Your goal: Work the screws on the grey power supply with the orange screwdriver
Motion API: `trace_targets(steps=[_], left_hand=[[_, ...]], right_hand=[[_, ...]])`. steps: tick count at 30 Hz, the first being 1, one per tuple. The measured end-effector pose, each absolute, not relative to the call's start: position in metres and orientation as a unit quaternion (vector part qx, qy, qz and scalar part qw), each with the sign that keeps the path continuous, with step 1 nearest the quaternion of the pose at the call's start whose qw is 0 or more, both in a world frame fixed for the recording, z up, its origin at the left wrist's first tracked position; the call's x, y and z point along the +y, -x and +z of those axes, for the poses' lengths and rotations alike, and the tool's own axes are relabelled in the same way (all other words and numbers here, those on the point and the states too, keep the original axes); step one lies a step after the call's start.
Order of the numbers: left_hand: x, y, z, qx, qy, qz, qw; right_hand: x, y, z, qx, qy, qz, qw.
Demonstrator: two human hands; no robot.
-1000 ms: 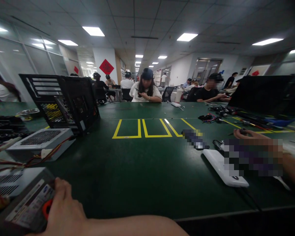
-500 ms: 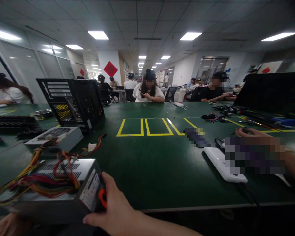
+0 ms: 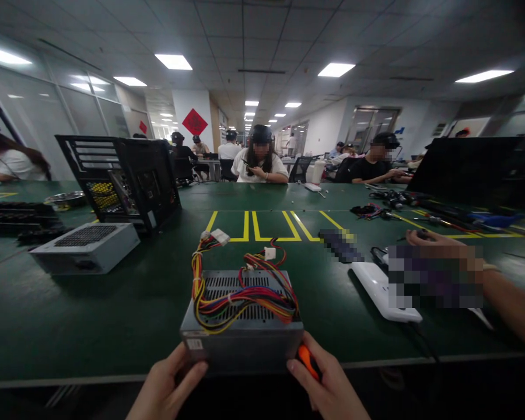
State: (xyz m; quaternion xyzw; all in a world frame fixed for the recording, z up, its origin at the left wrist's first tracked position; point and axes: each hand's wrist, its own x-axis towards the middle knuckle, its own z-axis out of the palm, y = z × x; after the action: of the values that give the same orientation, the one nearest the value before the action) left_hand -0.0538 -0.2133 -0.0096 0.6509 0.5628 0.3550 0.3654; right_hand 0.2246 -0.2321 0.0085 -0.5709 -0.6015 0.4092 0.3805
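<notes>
A grey computer power supply unit (image 3: 242, 347) sits low in front of me, at the table's near edge. Its bundle of coloured cables (image 3: 245, 300) lies on top, and white connectors (image 3: 269, 253) stick out past its far side. My left hand (image 3: 170, 379) grips the unit's left near corner, thumb on the front face. On the opposite corner, my right hand (image 3: 326, 376) is closed around the side. An orange-and-black handle (image 3: 308, 360) shows between that hand and the unit; the rest of this tool is hidden.
A second power supply (image 3: 85, 248) and an open black computer case (image 3: 122, 181) stand at left. On the right are a white power strip (image 3: 382, 291), a co-worker's hand (image 3: 437, 242), loose cables (image 3: 389, 201) and a dark monitor (image 3: 476, 175). Yellow tape (image 3: 271, 238) marks the green table.
The power supply with its cables has moved from the left to the middle, turning to face me squarely. Both my hands moved right with it.
</notes>
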Motion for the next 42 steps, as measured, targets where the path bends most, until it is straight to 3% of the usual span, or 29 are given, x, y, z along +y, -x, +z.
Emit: trace_targets(steps=[12, 21, 28, 42], left_hand=[[-0.184, 0.03, 0.012, 0.567, -0.633, 0.354, 0.391], [-0.144, 0.022, 0.035, 0.52, -0.634, 0.385, 0.424], [-0.122, 0.027, 0.029, 0.559, -0.601, 0.415, 0.391], [-0.065, 0.043, 0.031, 0.582, -0.602, 0.359, 0.413]], right_hand=[[-0.196, -0.244, 0.031, -0.606, 0.554, 0.472, 0.32], [-0.159, -0.228, 0.053, -0.605, 0.604, 0.401, 0.329], [-0.135, -0.22, 0.048, -0.614, 0.603, 0.384, 0.334], [-0.089, -0.214, 0.047, -0.647, 0.609, 0.349, 0.299]])
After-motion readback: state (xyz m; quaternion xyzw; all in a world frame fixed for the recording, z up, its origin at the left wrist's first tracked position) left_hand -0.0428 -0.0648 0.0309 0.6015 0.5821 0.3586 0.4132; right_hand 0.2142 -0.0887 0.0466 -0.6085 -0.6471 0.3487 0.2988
